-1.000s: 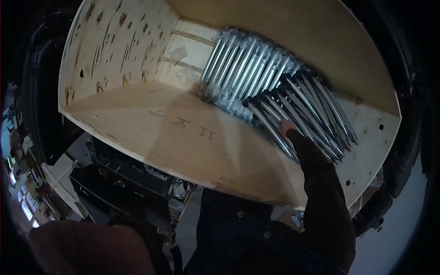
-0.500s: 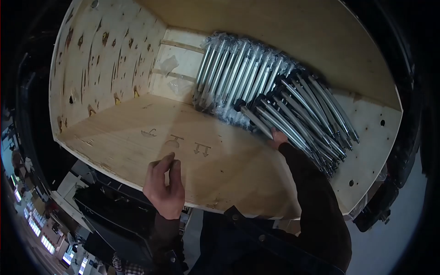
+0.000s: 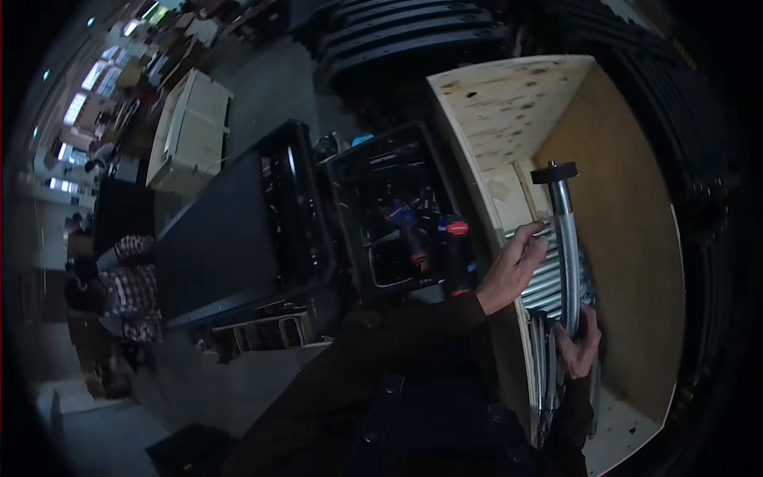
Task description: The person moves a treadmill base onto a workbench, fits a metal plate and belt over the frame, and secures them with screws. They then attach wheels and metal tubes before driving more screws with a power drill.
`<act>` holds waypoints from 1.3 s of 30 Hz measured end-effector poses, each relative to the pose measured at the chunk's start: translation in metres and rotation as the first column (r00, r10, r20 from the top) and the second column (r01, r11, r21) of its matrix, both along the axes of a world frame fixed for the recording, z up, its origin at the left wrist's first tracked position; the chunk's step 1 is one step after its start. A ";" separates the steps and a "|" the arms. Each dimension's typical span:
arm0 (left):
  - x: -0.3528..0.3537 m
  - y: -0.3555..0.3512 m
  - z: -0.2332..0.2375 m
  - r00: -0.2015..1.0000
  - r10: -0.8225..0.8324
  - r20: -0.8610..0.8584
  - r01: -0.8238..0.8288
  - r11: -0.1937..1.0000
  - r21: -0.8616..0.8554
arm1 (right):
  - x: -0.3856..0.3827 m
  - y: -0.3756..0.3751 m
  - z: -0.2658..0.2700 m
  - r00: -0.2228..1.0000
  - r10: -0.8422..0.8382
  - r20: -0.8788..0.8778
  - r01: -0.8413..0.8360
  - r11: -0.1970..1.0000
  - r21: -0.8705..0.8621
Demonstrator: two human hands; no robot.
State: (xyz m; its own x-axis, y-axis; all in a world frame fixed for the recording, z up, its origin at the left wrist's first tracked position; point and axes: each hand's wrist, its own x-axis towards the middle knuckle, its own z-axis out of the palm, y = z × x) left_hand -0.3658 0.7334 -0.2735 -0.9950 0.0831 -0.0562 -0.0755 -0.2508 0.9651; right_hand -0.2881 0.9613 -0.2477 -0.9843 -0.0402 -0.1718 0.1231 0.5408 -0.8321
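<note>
My right hand (image 3: 580, 350) is closed around the lower part of a shiny metal rod (image 3: 567, 262). The rod stands nearly upright in this view, and a black disc (image 3: 554, 172) sits on its far end. Beside the rod's middle is my left hand (image 3: 509, 274), fingers partly bent and a little apart, fingertips close to the metal. Behind and below both hands, more metal rods (image 3: 540, 288) lie in a wooden crate (image 3: 636, 215), partly hidden by my hands and the held rod.
Left of the crate stands a black bin (image 3: 342, 207) holding tools, including a blue-and-red one (image 3: 455, 229). A larger dark bin (image 3: 230, 238) is further left. A person in a checked shirt (image 3: 131, 290) is beyond it. Long dark parts (image 3: 413, 40) are stacked at the back.
The view has swung left, showing the bins and workshop. My right hand has lifted a rod from the pile, and my left hand has come close beside it.
</note>
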 end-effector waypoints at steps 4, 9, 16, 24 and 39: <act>0.031 -0.097 0.107 0.941 0.235 -0.244 -0.171 0.952 0.255 | 0.005 -0.110 0.042 0.929 0.222 -0.297 -0.274 0.951 -0.145; 0.124 -0.241 0.145 0.777 0.517 -0.360 -0.445 0.855 0.267 | 0.047 -0.266 0.019 0.759 0.610 -0.228 -0.643 0.646 -0.411; 0.244 -0.350 0.153 0.934 0.357 -0.019 -0.351 0.924 0.151 | -0.064 -0.387 -0.088 0.724 0.672 0.157 -0.523 0.683 -0.511; 0.241 -0.354 0.082 0.801 0.237 0.549 -0.356 0.927 0.119 | -0.273 -0.525 -0.275 0.922 0.386 -0.026 -0.376 0.910 0.175; 0.204 -0.341 0.064 0.507 0.440 0.741 -0.678 0.734 0.028 | -0.280 -0.420 -0.306 0.928 0.127 0.351 -0.003 0.943 -0.333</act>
State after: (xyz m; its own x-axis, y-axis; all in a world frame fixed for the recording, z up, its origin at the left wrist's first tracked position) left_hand -0.1616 0.3919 -0.2097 -0.5310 -0.3480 -0.7726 -0.3813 -0.7161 0.5847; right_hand -0.5683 0.5415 -0.5539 -0.8487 -0.2160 -0.4828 0.4232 0.2701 -0.8648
